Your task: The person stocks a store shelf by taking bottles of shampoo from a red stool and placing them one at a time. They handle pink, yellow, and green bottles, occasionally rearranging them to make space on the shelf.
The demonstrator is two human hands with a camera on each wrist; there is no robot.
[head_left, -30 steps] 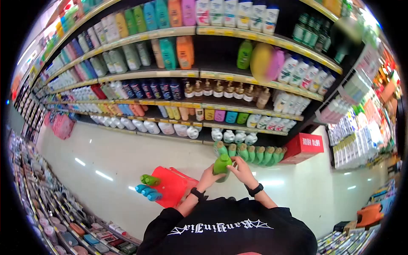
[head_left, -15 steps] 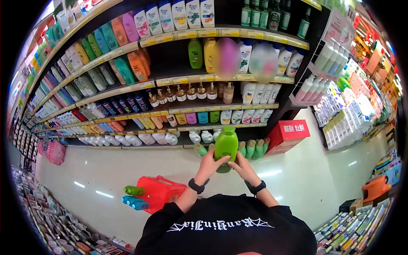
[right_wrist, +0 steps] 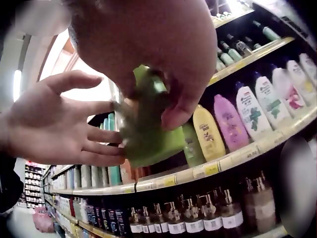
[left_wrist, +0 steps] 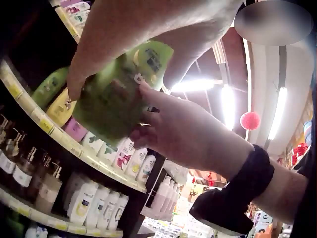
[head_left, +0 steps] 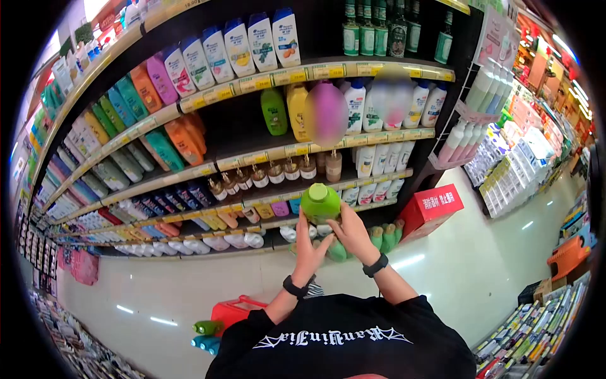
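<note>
A green bottle (head_left: 320, 201) is held up in front of the shelves, cap end toward the head camera. My right hand (head_left: 355, 235) grips it from the right; in the right wrist view the fingers of that hand (right_wrist: 148, 44) curl round the bottle (right_wrist: 156, 146). My left hand (head_left: 309, 252) is at its left side, thumb off the bottle. Seen from the right wrist, the left hand (right_wrist: 64, 119) has straight, spread fingers whose tips touch the bottle. The left wrist view shows the bottle (left_wrist: 111, 99) between both hands.
A green bottle (head_left: 274, 112) and a yellow one (head_left: 297, 114) stand on the shelf (head_left: 252, 158) ahead, beside a dark gap. A red basket (head_left: 233, 308) with green and blue bottles is on the floor at lower left. A red box (head_left: 432, 211) stands right.
The head view has come closer to the shelves. Both hands have raised the green bottle toward them, and its cap end now faces the camera. The left thumb has come off the bottle.
</note>
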